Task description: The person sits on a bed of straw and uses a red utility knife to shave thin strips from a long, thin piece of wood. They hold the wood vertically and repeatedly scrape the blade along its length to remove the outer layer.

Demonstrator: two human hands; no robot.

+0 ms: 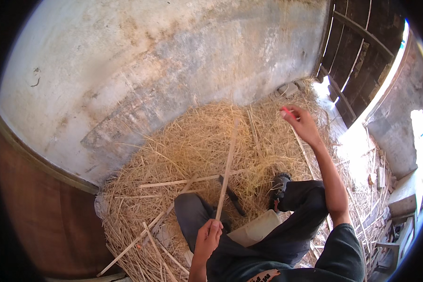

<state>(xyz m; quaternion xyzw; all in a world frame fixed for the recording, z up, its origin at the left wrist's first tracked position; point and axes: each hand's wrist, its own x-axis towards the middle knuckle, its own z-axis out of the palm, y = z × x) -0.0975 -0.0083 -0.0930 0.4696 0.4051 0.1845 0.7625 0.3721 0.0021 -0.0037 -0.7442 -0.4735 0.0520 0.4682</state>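
My left hand [207,236] is closed around the near end of a long, flat wooden strip [228,169]. The strip slants away from me over the straw, its far end blurred. Out to the right, my right hand [301,124] is raised, its fingers pinching a small red object [288,112]; too little of it shows to tell its kind. Beneath the strip, near my knee, lies a dark bar-like thing [234,201]. Another pale strip [188,180] crosses behind the held one on the straw.
Straw [192,134] covers the ground up to a stained wall [183,66]. More strips [131,251] lie at the lower left by a brown panel [47,207]. A pale block-like object [254,229] sits between my legs. A dark plank door [357,51] stands far right.
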